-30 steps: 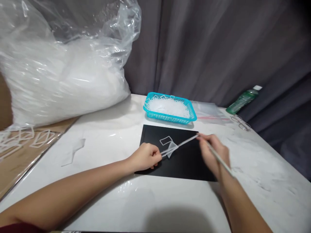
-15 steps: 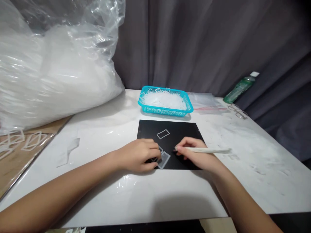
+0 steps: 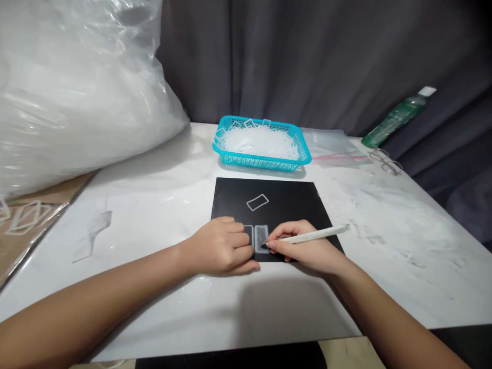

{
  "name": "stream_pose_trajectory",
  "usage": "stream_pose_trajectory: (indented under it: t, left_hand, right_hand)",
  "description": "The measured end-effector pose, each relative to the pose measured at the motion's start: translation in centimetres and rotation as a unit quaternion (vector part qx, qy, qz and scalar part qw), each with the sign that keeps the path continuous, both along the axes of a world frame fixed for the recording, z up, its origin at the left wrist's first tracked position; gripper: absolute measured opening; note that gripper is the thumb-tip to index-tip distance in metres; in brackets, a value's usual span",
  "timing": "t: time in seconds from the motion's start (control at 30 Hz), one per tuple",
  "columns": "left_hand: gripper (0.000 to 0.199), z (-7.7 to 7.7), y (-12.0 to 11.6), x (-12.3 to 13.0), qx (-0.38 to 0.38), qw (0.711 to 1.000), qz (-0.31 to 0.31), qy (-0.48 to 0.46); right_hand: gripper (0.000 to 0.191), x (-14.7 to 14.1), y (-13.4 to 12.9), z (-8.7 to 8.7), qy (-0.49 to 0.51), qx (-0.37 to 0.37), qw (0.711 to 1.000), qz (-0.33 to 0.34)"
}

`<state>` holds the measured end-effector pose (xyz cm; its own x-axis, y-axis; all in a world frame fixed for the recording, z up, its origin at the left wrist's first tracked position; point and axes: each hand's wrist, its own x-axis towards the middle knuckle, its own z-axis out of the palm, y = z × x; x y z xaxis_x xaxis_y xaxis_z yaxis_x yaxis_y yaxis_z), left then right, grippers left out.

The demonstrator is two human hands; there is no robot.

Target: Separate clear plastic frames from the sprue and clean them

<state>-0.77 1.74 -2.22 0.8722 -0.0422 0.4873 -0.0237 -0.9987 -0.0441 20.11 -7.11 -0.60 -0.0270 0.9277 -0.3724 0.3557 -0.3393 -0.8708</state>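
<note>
My right hand [image 3: 313,248] is closed round a white pen-like tool [image 3: 317,234]; its dark thin tip meets a small rectangular plastic piece [image 3: 261,236] that looks clear with a whitish border. This piece lies near the front edge of a black mat [image 3: 230,197]. Just left of it is a thin white rectangular frame [image 3: 250,226], partly hidden beneath the curled fingers of my left hand [image 3: 226,246], which press on it. Another thin white frame [image 3: 257,202] lies by itself farther back on the mat.
Behind the mat stands a turquoise basket [image 3: 265,163] heaped with white frames. A big filled plastic bag [image 3: 88,107] takes up the left side, with loose frames [image 3: 28,218] on cardboard before it. Flat clear bags [image 3: 334,146], eyeglasses [image 3: 386,161] and a green bottle [image 3: 395,120] are at the back right.
The plastic piece has gone from tilted to upright beside the frame. My right hand has moved left, bringing the tool's tip onto it. My left fingers have curled in more. The camera view has shifted slightly.
</note>
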Motion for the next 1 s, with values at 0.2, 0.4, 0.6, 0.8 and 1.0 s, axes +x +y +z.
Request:
stream_pose_trajectory:
  t: [0.2, 0.4, 0.6, 0.8, 1.0]
  left_hand:
    - [0.03, -0.8, 1.1, -0.3, 0.0, 0.998, -0.057, 0.024]
    - [0.031, -1.2, 1.1, -0.3, -0.02, 0.996, -0.066, 0.06]
    - [0.028, -1.1, 1.1, -0.2, -0.037, 0.993, -0.069, 0.086]
    - [0.026, -1.1, 1.4, 0.0, -0.079, 0.989, -0.079, 0.093]
    - [0.026, -1.5, 1.6, 0.1, -0.105, 0.986, -0.08, 0.097]
  right_hand:
    - [0.014, -0.4, 0.3, -0.3, -0.031, 0.034, 0.999, 0.021]
    - [0.016, -0.6, 0.5, -0.4, -0.047, 0.034, 0.998, 0.029]
    - [0.013, -0.8, 0.4, -0.1, -0.11, 0.041, 0.992, 0.039]
    - [0.019, -2.1, -1.5, -0.4, -0.327, 0.247, 0.893, 0.187]
    - [0.022, -4.0, -3.6, -1.3, -0.52, 0.361, 0.747, 0.202]
